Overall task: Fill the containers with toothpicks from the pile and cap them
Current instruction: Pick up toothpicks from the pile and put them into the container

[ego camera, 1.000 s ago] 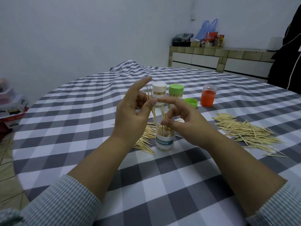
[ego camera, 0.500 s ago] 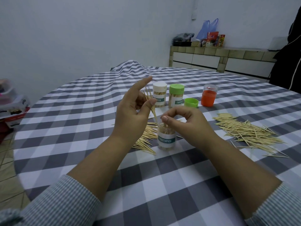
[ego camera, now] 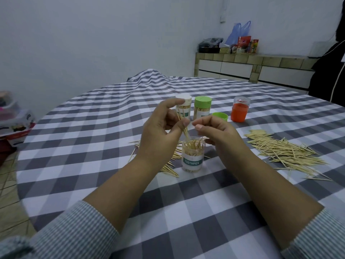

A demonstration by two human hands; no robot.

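Standing uncapped on the checked tablecloth (ego camera: pixel 186 212): open container (ego camera: pixel 192 157), half full of toothpicks. Just above its mouth, left hand (ego camera: pixel 160 133) pinching a small bundle of toothpicks (ego camera: pixel 183 128) between thumb and curled fingers. Hovering right of the container, right hand (ego camera: pixel 216 135), fingers curled, pinch unclear. Lying well right: toothpick pile (ego camera: pixel 283 148). Waiting behind: loose green cap (ego camera: pixel 220 116).

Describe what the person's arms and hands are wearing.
Both forearms are bare, with the sleeves pushed up toward the elbows. The left sleeve and right sleeve are the same fabric, a fine grey-and-white stripe or check. The left hand and right hand show no gloves, rings or watch.
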